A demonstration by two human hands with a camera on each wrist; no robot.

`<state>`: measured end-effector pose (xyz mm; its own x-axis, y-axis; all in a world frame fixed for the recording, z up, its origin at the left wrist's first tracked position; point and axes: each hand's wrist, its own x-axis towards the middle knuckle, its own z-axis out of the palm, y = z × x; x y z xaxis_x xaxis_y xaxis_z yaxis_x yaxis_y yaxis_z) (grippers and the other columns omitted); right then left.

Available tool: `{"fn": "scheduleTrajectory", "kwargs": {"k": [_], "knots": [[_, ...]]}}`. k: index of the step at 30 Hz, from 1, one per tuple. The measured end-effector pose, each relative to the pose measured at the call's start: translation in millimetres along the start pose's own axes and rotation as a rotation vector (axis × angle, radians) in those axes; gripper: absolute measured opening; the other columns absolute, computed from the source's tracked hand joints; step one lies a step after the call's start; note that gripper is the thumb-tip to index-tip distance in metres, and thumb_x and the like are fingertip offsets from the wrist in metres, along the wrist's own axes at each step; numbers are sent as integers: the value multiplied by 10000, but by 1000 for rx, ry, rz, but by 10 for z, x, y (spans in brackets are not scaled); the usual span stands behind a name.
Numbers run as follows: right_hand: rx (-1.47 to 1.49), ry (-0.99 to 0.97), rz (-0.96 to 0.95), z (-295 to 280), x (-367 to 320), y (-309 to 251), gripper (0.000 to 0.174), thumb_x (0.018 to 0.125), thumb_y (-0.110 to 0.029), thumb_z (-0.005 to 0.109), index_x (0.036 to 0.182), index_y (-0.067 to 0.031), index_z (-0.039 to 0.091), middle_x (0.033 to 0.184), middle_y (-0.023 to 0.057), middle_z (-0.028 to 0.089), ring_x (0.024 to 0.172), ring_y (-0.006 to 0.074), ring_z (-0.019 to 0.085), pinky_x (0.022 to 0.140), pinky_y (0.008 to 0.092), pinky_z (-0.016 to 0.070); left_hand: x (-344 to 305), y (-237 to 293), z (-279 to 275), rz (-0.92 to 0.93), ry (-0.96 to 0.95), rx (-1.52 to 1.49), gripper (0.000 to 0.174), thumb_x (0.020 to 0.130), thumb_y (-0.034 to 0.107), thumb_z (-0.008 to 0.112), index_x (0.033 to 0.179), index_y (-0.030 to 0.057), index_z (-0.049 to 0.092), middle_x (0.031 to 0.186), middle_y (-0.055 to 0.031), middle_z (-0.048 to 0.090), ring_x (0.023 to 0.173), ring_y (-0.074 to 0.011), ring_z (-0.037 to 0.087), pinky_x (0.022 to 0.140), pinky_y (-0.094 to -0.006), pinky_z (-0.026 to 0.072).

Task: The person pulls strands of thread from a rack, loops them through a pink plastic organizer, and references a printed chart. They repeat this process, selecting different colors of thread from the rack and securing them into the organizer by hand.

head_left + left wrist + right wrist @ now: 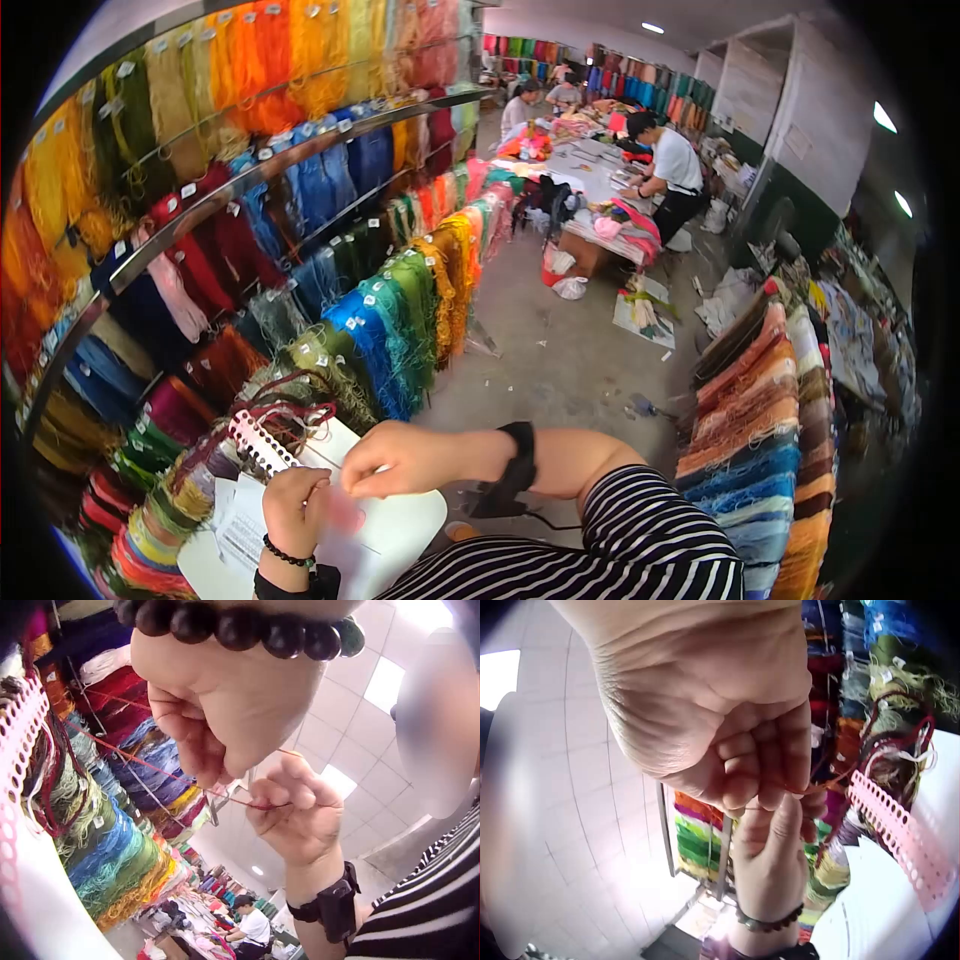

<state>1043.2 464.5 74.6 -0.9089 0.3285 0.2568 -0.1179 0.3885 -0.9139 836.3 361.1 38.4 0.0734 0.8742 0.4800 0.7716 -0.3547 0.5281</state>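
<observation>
My left hand (297, 505), with a dark bead bracelet at its wrist, is close over the white tabletop (420, 515). Just beside it is my right hand (395, 460), its fingers curled. In the left wrist view a thin red thread (232, 799) runs between the two hands, pinched in the fingertips of each. More of this thread (829, 784) stretches in the right wrist view toward a pink strip with rows of holes (900, 832). Dark red and white strands (896, 754) hang about the strip's end. The thread's tips are hidden among the fingers.
Racks of coloured yarn hanks (320, 170) rise along the left, and another rack (745, 450) stands on the right. Printed paper sheets (240, 525) lie by my left hand. Beyond the aisle floor (560, 370), people work around a long cluttered table (590, 165).
</observation>
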Motion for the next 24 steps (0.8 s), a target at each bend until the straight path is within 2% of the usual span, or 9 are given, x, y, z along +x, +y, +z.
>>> {"fn": "scheduleTrajectory", "kwargs": {"k": [3,5,8,11,12,14,16,19,24], "knots": [[189,131,95,-323,-512,-228,147,861,-163,622,887,-23,658,692,16,618,616,73,539,575,236,428,-41,-106,46,-152,-3,-188,77,809,48,615,837,8,674,755,-129,653,680,-276,617,645,-351,470],[200,242,124,-489,-848,-320,148,877,-168,616,893,-26,651,738,8,611,651,61,526,610,217,421,-44,-11,-23,-13,-43,-131,100,825,58,625,868,-1,694,680,-107,653,650,-236,632,618,-315,481],[129,275,267,-557,-1181,-115,169,861,-181,626,897,-17,642,816,46,656,717,119,597,661,273,462,-86,269,-86,-203,-196,-484,153,881,35,578,956,-33,694,667,-82,661,588,-126,633,562,-243,508],[-568,231,235,-425,-1154,94,229,840,-208,639,960,-13,646,920,94,687,842,224,653,750,346,497,46,543,-181,-239,-286,-459,160,897,27,561,970,-37,688,659,-80,655,566,-120,623,537,-235,501],[-583,215,313,-355,-1044,93,388,817,-236,654,1126,-7,609,1116,165,645,1044,311,614,888,385,478,89,552,-184,-241,-317,-427,156,904,34,559,962,-38,684,645,-79,648,562,-118,621,528,-237,497],[-409,238,27,-148,-756,257,565,855,-222,661,1339,-14,457,1300,181,544,1187,310,533,984,386,425,130,567,-179,-261,-331,-411,149,905,41,563,945,-38,683,628,-77,639,554,-118,615,523,-241,490],[-196,113,38,84,-446,247,617,883,-210,630,1400,-15,355,1351,193,493,1255,289,476,1027,377,384,129,580,-159,-250,-311,-352,145,905,56,569,907,-35,682,591,-65,611,523,-118,585,507,-250,462],[104,-33,168,235,-163,80,331,918,-183,575,1203,-28,506,871,94,635,800,184,623,712,313,485,99,558,-219,-275,-226,-363,151,900,75,581,886,-36,683,575,-55,592,500,-115,553,501,-250,439],[-16,134,104,266,-59,-5,148,916,-177,572,943,-31,573,688,44,569,582,129,515,536,307,409,-14,427,-382,-334,-131,-430,162,903,90,582,868,-35,679,576,-38,563,499,-98,520,487,-234,407]]}}
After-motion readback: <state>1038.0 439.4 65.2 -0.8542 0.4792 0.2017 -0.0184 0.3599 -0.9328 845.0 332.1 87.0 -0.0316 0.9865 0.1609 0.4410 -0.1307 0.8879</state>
